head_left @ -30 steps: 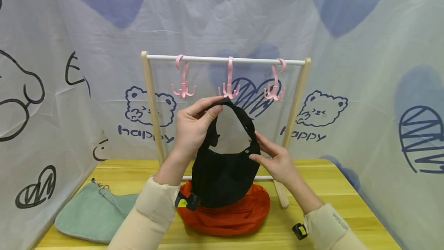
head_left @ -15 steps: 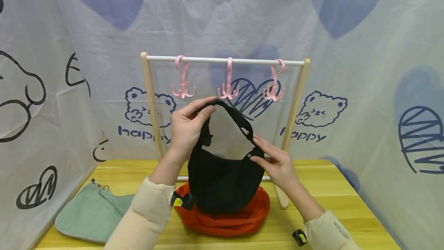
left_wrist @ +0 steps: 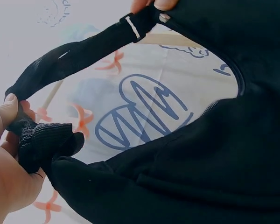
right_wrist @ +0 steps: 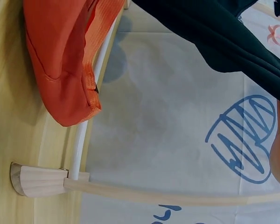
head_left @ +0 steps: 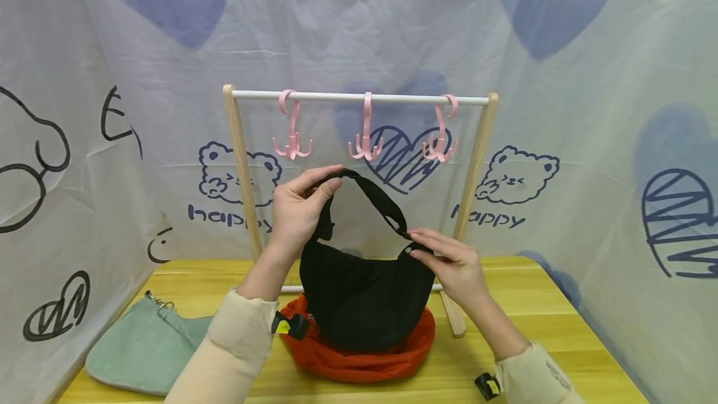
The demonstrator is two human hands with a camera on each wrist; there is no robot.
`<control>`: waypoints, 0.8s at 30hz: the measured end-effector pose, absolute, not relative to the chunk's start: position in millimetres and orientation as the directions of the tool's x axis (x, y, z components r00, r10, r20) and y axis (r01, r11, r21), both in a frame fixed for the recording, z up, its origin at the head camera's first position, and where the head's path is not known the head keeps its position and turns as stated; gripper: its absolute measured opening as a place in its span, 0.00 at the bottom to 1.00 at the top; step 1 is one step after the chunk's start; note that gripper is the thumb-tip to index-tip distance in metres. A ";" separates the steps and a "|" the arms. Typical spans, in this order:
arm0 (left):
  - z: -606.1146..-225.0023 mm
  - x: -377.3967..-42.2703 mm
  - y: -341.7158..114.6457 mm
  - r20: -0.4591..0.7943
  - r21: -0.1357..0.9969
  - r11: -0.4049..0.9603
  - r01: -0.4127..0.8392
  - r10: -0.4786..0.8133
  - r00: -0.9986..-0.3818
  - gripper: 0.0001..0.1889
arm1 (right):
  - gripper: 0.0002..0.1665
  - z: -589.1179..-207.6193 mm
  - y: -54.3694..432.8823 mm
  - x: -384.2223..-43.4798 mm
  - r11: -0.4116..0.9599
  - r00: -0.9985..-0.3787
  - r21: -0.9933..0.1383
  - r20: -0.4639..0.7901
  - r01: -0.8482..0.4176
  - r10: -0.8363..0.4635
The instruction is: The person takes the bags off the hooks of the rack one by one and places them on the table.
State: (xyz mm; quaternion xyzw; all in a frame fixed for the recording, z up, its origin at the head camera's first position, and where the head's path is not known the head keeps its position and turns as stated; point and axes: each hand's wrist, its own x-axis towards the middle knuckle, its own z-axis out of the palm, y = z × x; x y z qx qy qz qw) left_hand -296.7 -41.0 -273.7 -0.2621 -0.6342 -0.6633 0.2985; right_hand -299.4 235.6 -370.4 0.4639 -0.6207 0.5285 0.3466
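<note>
A black shoulder bag (head_left: 364, 298) is held up in front of the rack, its strap (head_left: 377, 197) arched above the opening. My left hand (head_left: 300, 204) grips the top of the strap between thumb and fingers. At the strap's right lower end, by the bag's top corner, my right hand (head_left: 453, 262) pinches the fabric. In the left wrist view the strap shows a buckle (left_wrist: 133, 29) near the right hand's fingertips and a bunched knot (left_wrist: 46, 140) by the left hand. An orange-red bag (head_left: 359, 363) lies on the table behind and below the black one.
A mint-green bag (head_left: 146, 348) with a metal clasp lies at the table's left. Behind stands a wooden rack with a white rail (head_left: 331, 96); three pink multi-prong hooks hang from it, the middle hook (head_left: 366, 136) just above the strap. A printed cloth (head_left: 359, 30) encloses the table.
Both hands have lowered the black bag slightly. The left hand has drawn left and the right hand a little right, so the bag's opening spreads wider and the strap sits farther below the middle hook.
</note>
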 end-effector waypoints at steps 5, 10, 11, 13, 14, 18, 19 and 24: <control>-278.8 -298.5 -45.6 0.708 0.706 -0.015 0.708 -0.029 -0.706 0.12 | 0.19 -370.0 240.2 -297.7 0.032 -0.368 -0.369 0.913 -0.929 -0.174; -283.2 -298.7 -51.6 0.675 0.738 -0.005 0.675 0.012 -0.738 0.13 | 0.15 -367.6 244.8 -295.9 0.004 -0.399 -0.402 0.906 -0.916 -0.140; -283.9 -298.1 -52.9 0.665 0.747 -0.001 0.665 0.019 -0.747 0.13 | 0.16 -366.9 245.2 -295.4 -0.004 -0.401 -0.405 0.906 -0.914 -0.134; -285.4 -297.0 -55.1 0.646 0.763 0.007 0.646 0.036 -0.763 0.13 | 0.16 -364.9 246.3 -294.3 -0.014 -0.406 -0.411 0.906 -0.912 -0.122; -286.2 -296.5 -56.0 0.636 0.771 0.013 0.637 0.045 -0.771 0.13 | 0.17 -363.9 246.8 -293.7 -0.020 -0.408 -0.413 0.906 -0.911 -0.116; -290.3 -296.2 -59.7 0.602 0.793 0.059 0.607 0.076 -0.795 0.14 | 0.16 -359.7 249.0 -292.0 -0.036 -0.421 -0.426 0.902 -0.904 -0.098; -291.4 -296.3 -60.5 0.598 0.795 0.069 0.603 0.082 -0.797 0.14 | 0.15 -358.6 249.5 -291.6 -0.038 -0.427 -0.431 0.900 -0.901 -0.093; -297.5 -297.8 -63.9 0.589 0.798 0.085 0.596 0.096 -0.802 0.14 | 0.12 -355.0 252.6 -290.9 -0.041 -0.458 -0.461 0.886 -0.886 -0.070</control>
